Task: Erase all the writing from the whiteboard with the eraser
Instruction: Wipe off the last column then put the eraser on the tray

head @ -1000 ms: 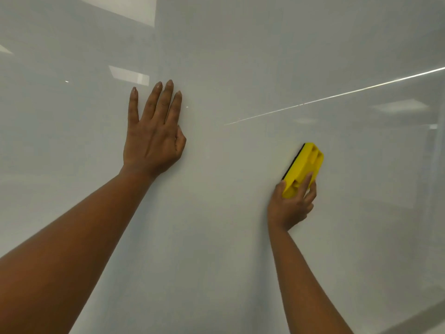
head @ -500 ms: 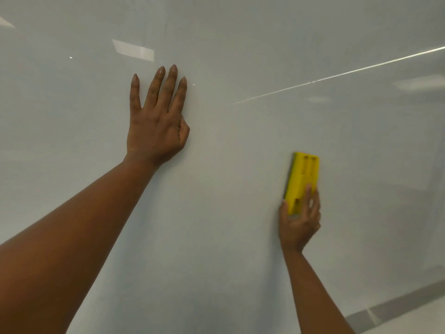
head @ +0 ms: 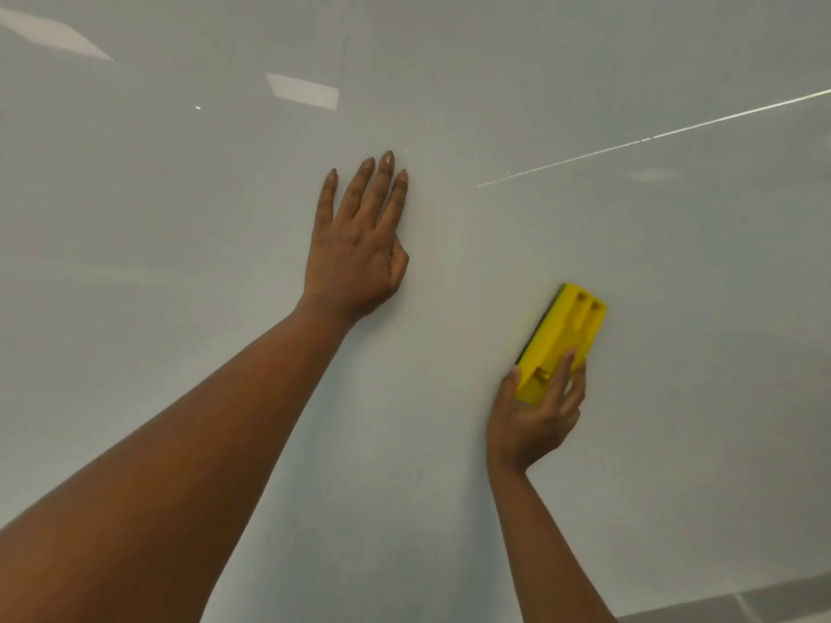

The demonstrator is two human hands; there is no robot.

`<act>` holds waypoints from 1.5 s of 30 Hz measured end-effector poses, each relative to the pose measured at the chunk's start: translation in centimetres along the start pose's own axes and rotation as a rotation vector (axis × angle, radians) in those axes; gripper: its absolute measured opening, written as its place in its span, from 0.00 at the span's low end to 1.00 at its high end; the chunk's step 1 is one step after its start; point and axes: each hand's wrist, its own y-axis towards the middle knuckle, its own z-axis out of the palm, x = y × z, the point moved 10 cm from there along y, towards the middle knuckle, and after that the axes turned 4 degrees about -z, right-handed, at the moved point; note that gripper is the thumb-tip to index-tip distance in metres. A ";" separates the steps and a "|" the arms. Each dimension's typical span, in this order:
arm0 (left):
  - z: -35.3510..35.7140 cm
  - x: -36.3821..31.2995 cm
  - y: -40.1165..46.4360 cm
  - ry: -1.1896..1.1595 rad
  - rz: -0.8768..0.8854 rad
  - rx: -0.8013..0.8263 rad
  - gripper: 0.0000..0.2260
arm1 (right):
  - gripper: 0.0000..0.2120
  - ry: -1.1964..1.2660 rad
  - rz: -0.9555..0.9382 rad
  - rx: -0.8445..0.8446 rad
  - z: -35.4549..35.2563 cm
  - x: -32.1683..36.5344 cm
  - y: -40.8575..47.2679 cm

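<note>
Yellow eraser (head: pixel 560 341) in right hand (head: pixel 533 418), left hand (head: pixel 355 254) flat on whiteboard (head: pixel 180 218).

The whiteboard (head: pixel 584 465) has a smooth, glossy pale-grey face that mirrors ceiling light panels (head: pixel 302 90) and a thin bright streak (head: pixel 652 138). The eraser (head: pixel 560 341) looks like hard yellow plastic with a moulded, ribbed back (satin rather than shiny) and a thin dark matt pad along its board-side edge.

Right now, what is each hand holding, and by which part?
The right hand grips the yellow eraser by its lower end. The left hand holds nothing and lies flat on the whiteboard.
</note>
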 end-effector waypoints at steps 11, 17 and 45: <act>-0.5 2.5 -2.5 0.132 0.178 0.137 0.27 | 0.28 -0.073 -0.541 0.216 2.1 6.5 -4.8; -2.0 6.5 -4.3 0.185 0.132 0.172 0.28 | 0.26 0.036 -0.239 0.098 2.6 8.5 -1.0; -4.6 11.3 -6.0 -0.083 -0.085 0.050 0.26 | 0.28 0.071 -0.992 0.285 4.9 15.9 -9.2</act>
